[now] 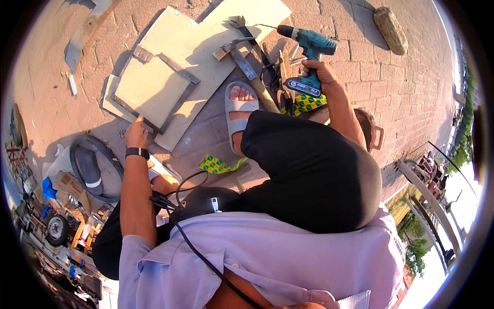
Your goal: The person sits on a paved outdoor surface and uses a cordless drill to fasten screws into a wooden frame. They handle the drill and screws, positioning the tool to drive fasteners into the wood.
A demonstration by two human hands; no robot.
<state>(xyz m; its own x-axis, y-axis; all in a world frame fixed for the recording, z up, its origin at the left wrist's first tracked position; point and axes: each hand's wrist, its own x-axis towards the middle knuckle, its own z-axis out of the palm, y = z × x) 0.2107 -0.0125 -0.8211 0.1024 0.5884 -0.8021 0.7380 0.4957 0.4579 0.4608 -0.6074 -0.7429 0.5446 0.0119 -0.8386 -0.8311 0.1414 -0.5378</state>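
My right hand is wrapped round the handle of a teal and black cordless drill. A long thin bit points left from its chuck, over the far end of a large pale board. On that board lies a smaller pale panel edged with dark wooden strips. My left hand is closed on the panel's near left corner, its fingertips partly hidden. Between the panel and the drill lie a hammer with a wooden handle and a dark pry bar.
A black rubber tub stands near my left forearm. Yellow-green patterned strips lie around my sandalled foot. At the far right is a stone block; at the far left, a metal-and-wood strip. A black cable crosses my shirt.
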